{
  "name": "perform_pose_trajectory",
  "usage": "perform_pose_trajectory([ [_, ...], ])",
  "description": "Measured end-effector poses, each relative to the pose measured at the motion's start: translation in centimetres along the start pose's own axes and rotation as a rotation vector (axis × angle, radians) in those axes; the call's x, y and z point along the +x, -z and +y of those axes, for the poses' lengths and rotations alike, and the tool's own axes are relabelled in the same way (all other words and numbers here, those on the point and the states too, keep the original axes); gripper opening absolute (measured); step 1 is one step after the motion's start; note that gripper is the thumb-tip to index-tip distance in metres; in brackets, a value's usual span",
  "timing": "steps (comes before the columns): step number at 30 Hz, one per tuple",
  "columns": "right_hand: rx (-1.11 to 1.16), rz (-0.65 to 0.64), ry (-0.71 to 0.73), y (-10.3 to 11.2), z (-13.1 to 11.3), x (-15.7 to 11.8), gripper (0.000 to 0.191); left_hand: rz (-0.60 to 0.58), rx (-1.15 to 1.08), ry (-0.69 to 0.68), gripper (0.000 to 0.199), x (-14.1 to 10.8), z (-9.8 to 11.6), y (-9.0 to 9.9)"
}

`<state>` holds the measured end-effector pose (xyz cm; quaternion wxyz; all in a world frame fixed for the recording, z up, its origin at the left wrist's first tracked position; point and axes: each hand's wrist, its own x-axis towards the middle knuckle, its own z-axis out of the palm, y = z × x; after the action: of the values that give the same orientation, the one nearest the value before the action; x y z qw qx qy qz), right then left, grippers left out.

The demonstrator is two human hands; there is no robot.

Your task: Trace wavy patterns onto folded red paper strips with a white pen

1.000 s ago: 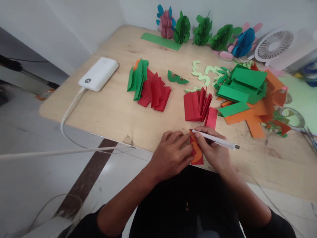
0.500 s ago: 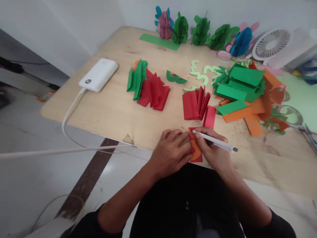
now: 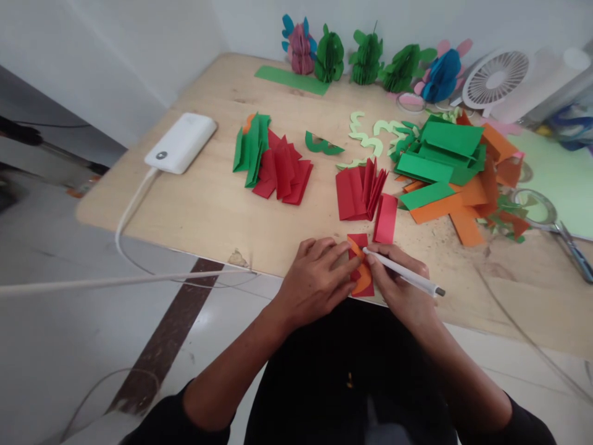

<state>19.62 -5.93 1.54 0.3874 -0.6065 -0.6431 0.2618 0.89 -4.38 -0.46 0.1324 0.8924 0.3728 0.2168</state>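
At the table's front edge lies a red paper piece (image 3: 368, 291) with a curved orange paper shape (image 3: 362, 279) on top of it. My left hand (image 3: 315, 281) lies over their left side, fingers spread and pressing down on the papers. A white pen (image 3: 407, 272) is gripped in my right hand (image 3: 402, 281), its tip at the curved edge of the orange shape. Just behind are a single folded red strip (image 3: 385, 219) and a pleated red stack (image 3: 360, 191).
Green folded papers (image 3: 252, 148), another red stack (image 3: 283, 168), and a white power bank (image 3: 181, 142) with a cable are on the left. Right: green strips (image 3: 445, 151), orange strips (image 3: 467, 225), scissors (image 3: 572, 244). Paper figures (image 3: 365, 59) and a fan (image 3: 496, 80) stand behind.
The pen tip has moved slightly down along the orange shape's edge, and my right hand has shifted with it. My left hand stays on the papers. The camera view has shifted a little.
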Motion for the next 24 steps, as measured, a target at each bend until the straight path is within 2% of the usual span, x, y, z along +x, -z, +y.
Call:
perform_pose_trajectory([
  [24, -0.039, 0.003, 0.052, 0.8, 0.0, -1.4, 0.013, 0.012, 0.017, 0.011, 0.031, 0.0, 0.0, -0.3],
])
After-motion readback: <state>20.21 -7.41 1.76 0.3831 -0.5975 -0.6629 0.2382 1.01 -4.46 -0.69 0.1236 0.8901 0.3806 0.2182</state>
